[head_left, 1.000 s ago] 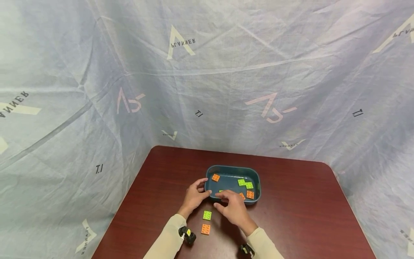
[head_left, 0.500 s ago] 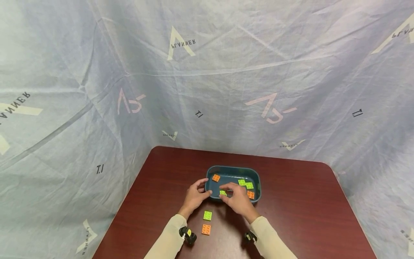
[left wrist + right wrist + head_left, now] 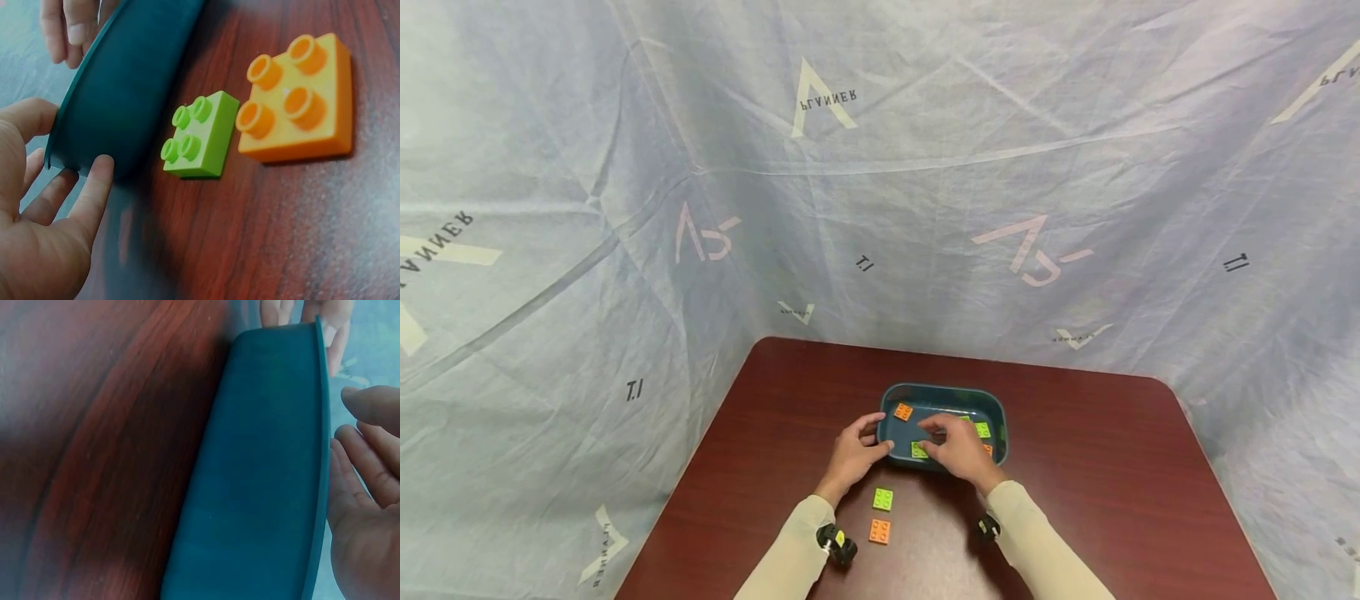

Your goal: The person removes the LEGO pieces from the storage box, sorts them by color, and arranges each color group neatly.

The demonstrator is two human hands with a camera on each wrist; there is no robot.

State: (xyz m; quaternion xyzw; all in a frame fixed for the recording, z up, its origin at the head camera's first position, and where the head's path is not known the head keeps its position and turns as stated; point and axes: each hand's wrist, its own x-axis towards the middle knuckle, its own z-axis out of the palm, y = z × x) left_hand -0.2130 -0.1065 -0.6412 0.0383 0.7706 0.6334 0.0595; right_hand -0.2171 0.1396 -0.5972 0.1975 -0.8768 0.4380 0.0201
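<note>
A dark teal tub [image 3: 942, 387] on the table holds several orange and green toy building bricks. My left hand [image 3: 852, 454] grips its left end, thumb and fingers around the near corner and rim. My right hand [image 3: 958, 450] is over the front of the tub, thumb and fingertips apart, with nothing visible between them. The thumb tip is close beside a green brick [image 3: 917, 450] inside. An orange brick [image 3: 903, 412] lies at the back left of the tub. More bricks at the right are partly hidden by my right hand.
In front of the tub, a green brick [image 3: 200, 137] and an orange brick [image 3: 300, 100] lie studs up on the reddish-brown table [image 3: 1097, 467]. Grey printed cloth [image 3: 880, 200] hangs behind the table and at its sides.
My right hand has moved from the tub's front rim inward and to the right, uncovering the green brick near the front. The left hand has kept its place on the tub.
</note>
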